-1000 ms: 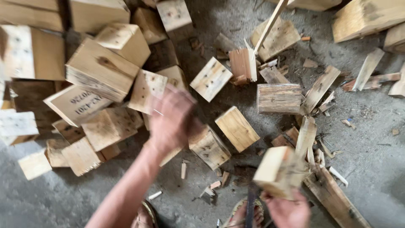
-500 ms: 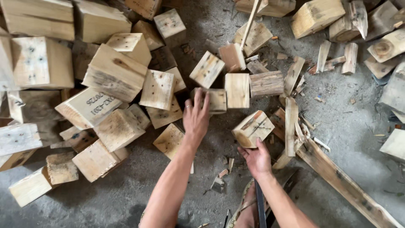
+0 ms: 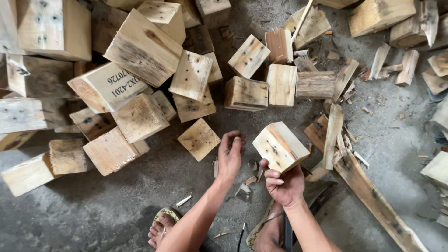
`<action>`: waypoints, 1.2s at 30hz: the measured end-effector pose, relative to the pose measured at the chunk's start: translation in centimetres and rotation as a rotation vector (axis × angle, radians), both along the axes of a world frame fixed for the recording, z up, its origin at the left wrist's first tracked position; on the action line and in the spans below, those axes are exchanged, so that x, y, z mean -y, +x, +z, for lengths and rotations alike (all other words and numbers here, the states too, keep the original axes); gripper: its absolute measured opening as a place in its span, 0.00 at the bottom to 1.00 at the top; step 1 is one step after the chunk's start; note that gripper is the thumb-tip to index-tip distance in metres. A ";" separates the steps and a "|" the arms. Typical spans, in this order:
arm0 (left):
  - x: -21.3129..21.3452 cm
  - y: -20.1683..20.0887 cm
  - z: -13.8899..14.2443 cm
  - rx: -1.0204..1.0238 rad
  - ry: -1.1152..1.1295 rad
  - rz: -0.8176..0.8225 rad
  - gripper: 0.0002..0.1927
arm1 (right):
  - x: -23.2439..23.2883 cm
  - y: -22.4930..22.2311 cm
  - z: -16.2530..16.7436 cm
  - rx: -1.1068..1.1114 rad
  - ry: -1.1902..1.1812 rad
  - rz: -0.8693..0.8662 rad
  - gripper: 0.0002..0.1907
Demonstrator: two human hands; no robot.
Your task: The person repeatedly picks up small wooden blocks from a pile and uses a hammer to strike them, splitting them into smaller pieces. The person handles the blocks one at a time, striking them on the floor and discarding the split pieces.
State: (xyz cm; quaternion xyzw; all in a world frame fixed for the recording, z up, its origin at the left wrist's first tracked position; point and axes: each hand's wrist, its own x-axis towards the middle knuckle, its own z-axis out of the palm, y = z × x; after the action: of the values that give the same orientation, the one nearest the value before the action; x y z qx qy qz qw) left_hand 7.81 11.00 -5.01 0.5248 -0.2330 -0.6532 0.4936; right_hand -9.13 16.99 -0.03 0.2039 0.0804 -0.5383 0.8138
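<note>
My right hand [image 3: 283, 185] grips a pale wooden block [image 3: 280, 145] from below, holding it tilted above the concrete floor. My left hand [image 3: 230, 153] hovers just left of that block with fingers loosely curled and nothing in it. A flat square block [image 3: 199, 138] lies on the floor to the left of my left hand. Two more blocks [image 3: 246, 94] [image 3: 282, 84] stand side by side further ahead.
A large heap of wooden blocks [image 3: 140, 49] fills the left and top. Split slats and splinters [image 3: 334, 128] and a long plank [image 3: 373, 198] lie to the right. My sandalled feet [image 3: 161, 227] are at the bottom, beside a dark tool [image 3: 287, 235].
My left hand has pulled back from the blocks ahead toward me. The right hand has kept hold of its block and turned it.
</note>
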 end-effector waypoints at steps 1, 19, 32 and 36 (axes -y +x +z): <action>-0.2 -0.5 -0.2 0.041 -0.003 -0.060 0.13 | -0.2 -0.2 0.1 -0.002 -0.020 -0.006 0.37; 0.0 -3.3 0.5 1.022 -0.539 -0.591 0.67 | -10.4 -2.5 -1.7 -2.450 0.137 0.529 0.50; 1.8 -2.2 -2.4 0.948 -0.452 -0.513 0.58 | -11.0 -9.5 -1.3 -1.366 0.356 0.593 0.12; 1.9 -2.7 -2.4 0.938 -0.530 -0.445 0.57 | -8.1 -7.7 3.3 -1.941 -0.116 0.301 0.09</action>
State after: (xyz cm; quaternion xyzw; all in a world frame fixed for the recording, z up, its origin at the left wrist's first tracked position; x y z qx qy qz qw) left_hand 5.14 9.08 -7.45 0.5550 -0.6869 -0.3584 0.3028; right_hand -16.88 25.04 3.29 -0.3793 0.7126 -0.3659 0.4632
